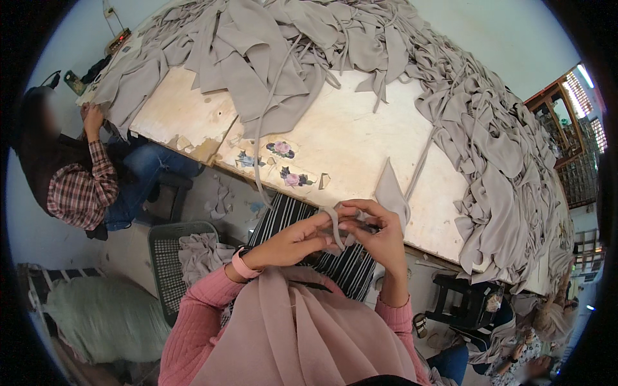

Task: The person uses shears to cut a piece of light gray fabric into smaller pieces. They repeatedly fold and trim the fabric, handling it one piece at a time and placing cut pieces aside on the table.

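Observation:
Both my hands meet just off the near edge of the table, above my lap. A narrow grey-beige fabric strip loops over the fingers of my left hand, which are closed on it. My right hand pinches the same fabric between thumb and fingers, close to the left fingertips. Part of the cloth between the hands is hidden by the fingers. A pointed fabric piece of the same colour lies on the table just beyond my right hand.
Heaped grey-beige fabric pieces cover the far and right sides of the worn wooden table. A green plastic basket with cloth stands at lower left. Another person handles fabric at the left; a dark stool stands at right.

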The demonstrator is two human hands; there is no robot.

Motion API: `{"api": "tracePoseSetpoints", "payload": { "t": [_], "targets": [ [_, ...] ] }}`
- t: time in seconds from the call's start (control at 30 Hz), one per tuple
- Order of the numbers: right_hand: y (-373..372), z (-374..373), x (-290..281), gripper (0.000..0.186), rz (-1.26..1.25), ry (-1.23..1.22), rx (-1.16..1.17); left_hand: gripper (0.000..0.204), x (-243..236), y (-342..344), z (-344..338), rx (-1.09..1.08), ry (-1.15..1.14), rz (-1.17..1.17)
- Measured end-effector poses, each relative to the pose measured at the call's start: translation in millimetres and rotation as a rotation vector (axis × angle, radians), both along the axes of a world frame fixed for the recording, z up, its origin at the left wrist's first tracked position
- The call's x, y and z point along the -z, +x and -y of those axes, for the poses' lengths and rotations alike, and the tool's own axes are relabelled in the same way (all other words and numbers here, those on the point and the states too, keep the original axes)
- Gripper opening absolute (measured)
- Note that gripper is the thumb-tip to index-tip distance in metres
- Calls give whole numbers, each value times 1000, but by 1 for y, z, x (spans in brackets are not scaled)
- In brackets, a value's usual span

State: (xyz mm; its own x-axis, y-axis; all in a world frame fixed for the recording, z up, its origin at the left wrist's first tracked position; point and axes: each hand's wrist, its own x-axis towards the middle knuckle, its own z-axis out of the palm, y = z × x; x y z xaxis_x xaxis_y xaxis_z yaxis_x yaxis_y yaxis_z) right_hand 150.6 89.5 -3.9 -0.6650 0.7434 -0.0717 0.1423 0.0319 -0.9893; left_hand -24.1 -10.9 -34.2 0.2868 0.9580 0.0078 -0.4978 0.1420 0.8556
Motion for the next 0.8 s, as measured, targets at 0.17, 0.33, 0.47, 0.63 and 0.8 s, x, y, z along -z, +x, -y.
{"api": "tracePoseSetpoints", "payload": {
  "t": [0.17, 0.33, 0.47, 0.63, 0.8],
  "targets": [
    [13, -4, 11, 17, 4, 16, 102, 49, 3, -8, -1, -109, 1, -277],
    [23, -3, 10, 8, -138, -150, 197, 46, -38, -46, -8, -200, -15, -635],
    [22, 2, 2, 12, -327, -351, 180, 42, -72, -67, -60, -609, 471, -1176],
    [28, 1, -14, 14, -562, -470, 287, 27, -57, -28, -60, -451, 251, -771],
    [34, -1, -24, 16, -677, -484, 298, 33, -23, 29, -35, -444, 397, -688]
  ]
}}
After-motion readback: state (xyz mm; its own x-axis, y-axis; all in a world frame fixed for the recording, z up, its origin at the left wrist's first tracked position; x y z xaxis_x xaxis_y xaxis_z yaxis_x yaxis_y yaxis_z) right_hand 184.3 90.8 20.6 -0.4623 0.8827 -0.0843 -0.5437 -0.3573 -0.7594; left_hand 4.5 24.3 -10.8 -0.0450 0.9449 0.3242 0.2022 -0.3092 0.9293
